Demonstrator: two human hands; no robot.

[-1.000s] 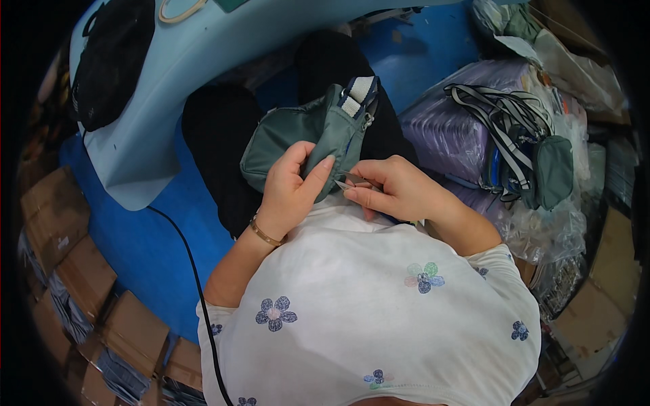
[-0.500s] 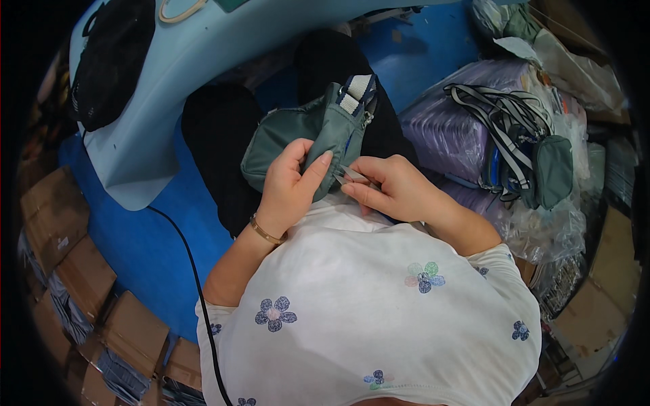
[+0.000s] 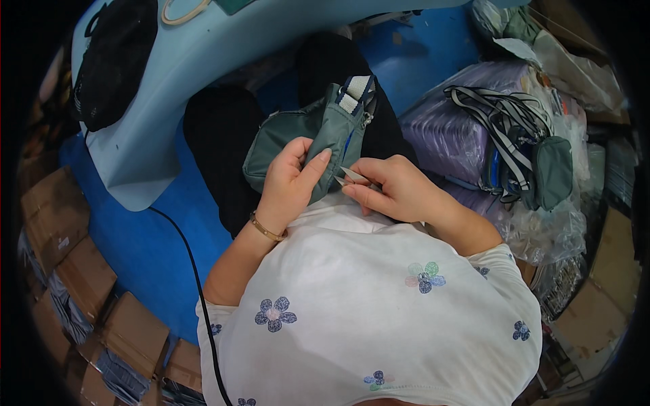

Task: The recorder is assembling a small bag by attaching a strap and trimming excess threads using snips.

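Observation:
A dark green fabric bag (image 3: 288, 139) with a white-and-navy striped strap (image 3: 355, 93) lies across my lap. My left hand (image 3: 292, 174) pinches its near edge between thumb and fingers. Close by on the right, my right hand (image 3: 387, 184) is closed around small metal thread snips (image 3: 352, 177). Their two pointed blades stand apart and face the bag's edge beside my left thumb. Most of the snips' body is hidden in my palm.
A light blue table (image 3: 135, 172) curves ahead, bearing a black mesh bag (image 3: 116, 64) and a ring-shaped roll (image 3: 183, 9). To the right, green bags (image 3: 552, 172) with striped straps lie on a plastic-wrapped purple stack (image 3: 443, 122). Cardboard boxes (image 3: 128, 331) stand at left; a black cable (image 3: 186, 250) hangs nearby.
Almost nothing differs. The bag's left side has shifted very slightly to the right; both hands keep their hold in nearly the same place.

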